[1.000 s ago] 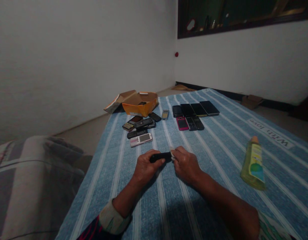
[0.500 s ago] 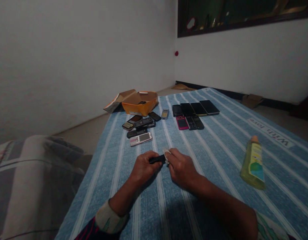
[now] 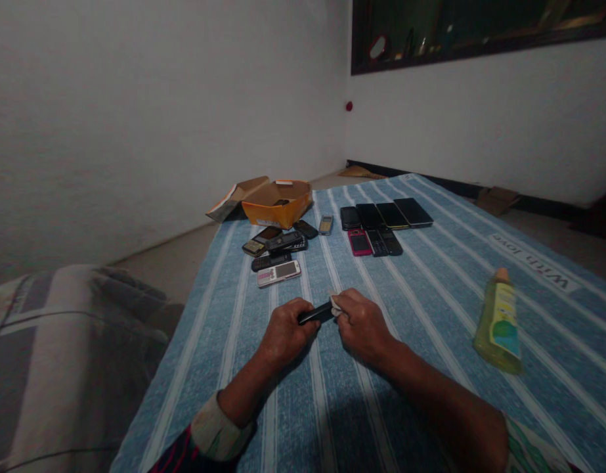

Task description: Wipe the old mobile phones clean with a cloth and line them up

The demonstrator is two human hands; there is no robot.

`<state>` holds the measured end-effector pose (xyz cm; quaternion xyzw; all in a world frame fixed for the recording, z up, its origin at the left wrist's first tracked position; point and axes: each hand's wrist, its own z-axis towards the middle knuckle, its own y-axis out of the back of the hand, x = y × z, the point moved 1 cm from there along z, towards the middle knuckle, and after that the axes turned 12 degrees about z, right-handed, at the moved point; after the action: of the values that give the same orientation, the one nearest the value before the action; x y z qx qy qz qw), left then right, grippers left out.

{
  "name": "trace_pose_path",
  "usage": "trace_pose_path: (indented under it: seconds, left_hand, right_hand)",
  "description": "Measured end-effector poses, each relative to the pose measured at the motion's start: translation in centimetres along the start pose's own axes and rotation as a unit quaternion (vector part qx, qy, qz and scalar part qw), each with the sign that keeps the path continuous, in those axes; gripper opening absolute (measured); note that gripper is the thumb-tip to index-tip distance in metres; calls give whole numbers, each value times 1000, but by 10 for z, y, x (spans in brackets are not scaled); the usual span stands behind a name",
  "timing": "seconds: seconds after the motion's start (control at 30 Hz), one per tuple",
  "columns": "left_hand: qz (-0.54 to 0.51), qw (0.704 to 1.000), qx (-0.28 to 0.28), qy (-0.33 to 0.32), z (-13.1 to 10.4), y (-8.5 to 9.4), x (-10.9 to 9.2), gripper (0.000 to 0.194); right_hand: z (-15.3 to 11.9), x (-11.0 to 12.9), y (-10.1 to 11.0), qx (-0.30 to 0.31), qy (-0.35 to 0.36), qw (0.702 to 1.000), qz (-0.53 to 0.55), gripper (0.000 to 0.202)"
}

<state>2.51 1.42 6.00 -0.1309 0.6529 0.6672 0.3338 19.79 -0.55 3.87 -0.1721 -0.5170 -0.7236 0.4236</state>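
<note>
Over the near middle of the striped cloth, my left hand [image 3: 287, 332] is closed around one end of a black mobile phone [image 3: 316, 313], seen edge-on. My right hand [image 3: 364, 325] pinches a small whitish cloth [image 3: 335, 305] against the phone's other end. Fingers and cloth hide part of the phone. Just beyond my left hand lies a silver and pink phone [image 3: 279, 273], beside a loose pile of dark phones [image 3: 283, 241]. Farther right, a pink phone [image 3: 360, 242] and several dark phones [image 3: 392, 215] lie side by side in two rows.
An orange cardboard box [image 3: 273, 213] with its lid open stands at the far left of the blue striped cloth [image 3: 431, 289]. A bottle of yellow-green liquid [image 3: 499, 325] lies at the right. A small grey phone [image 3: 325, 225] lies between the groups.
My right hand and the cloth have shifted slightly right along the phone, so more of its black edge shows. The phone tilts up a little more toward the right.
</note>
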Motion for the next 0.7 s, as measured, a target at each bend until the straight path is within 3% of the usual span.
trace_pose_path:
  seconds: [0.23, 0.4, 0.5, 0.7]
  left_hand:
    - [-6, 1000, -3, 5, 0, -1, 1, 3]
    - [-10, 1000, -11, 8, 0, -1, -3, 4]
    - [-2, 1000, -7, 12, 0, -1, -4, 3]
    - [12, 1000, -1, 9, 1, -1, -2, 3]
  right_hand:
    - [0, -9, 0, -4, -12, 1000, 8, 41]
    - [0, -2, -1, -40, 46, 996, 65, 48]
    - [-1, 1, -2, -16, 63, 996, 60, 49]
    - [4, -12, 2, -10, -6, 999, 32, 40]
